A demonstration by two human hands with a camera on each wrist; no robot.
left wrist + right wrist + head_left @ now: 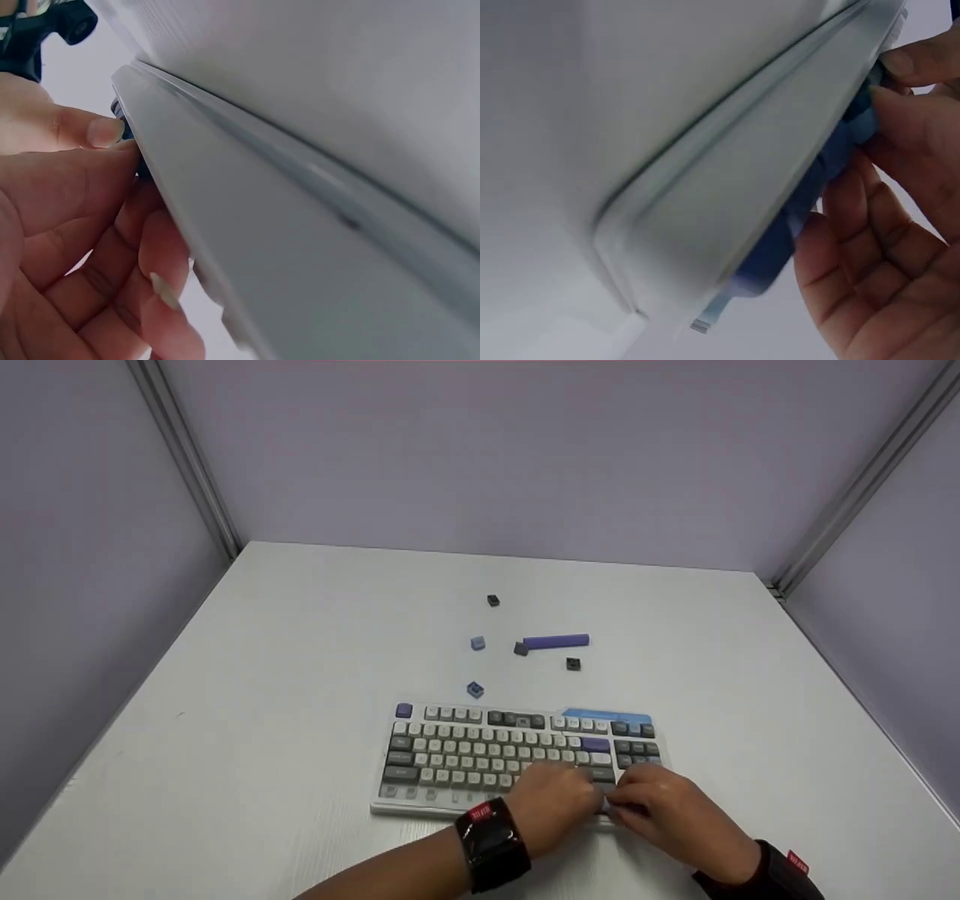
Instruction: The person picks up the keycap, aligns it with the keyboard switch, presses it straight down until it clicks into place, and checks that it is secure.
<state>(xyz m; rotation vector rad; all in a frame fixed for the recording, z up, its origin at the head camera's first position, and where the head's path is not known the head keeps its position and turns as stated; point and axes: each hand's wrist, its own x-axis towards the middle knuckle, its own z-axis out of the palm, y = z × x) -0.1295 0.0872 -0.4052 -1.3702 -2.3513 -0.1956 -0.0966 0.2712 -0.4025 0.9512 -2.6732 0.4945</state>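
Observation:
A compact keyboard (420,809) with white, grey and purple keycaps lies at the front of the table. Its bottom row shows bare switch spots at the left. My left hand (551,802) bends over the lower right of the keyboard, thumb and curled fingers around a dark keycap (142,166) at the front edge. Beside it, my right hand (667,806) pinches a blue keycap (864,124) between thumb and forefinger. The two hands' fingertips nearly meet there. Both hands partly cover the keys in the head view.
Behind the keyboard lie a long purple spacebar (556,641), a grey keycap (521,649), two black keycaps (573,664) and two blue keycaps (478,643). A blue strip (607,715) runs along the keyboard's back right edge. Pale panels enclose the white table (262,697).

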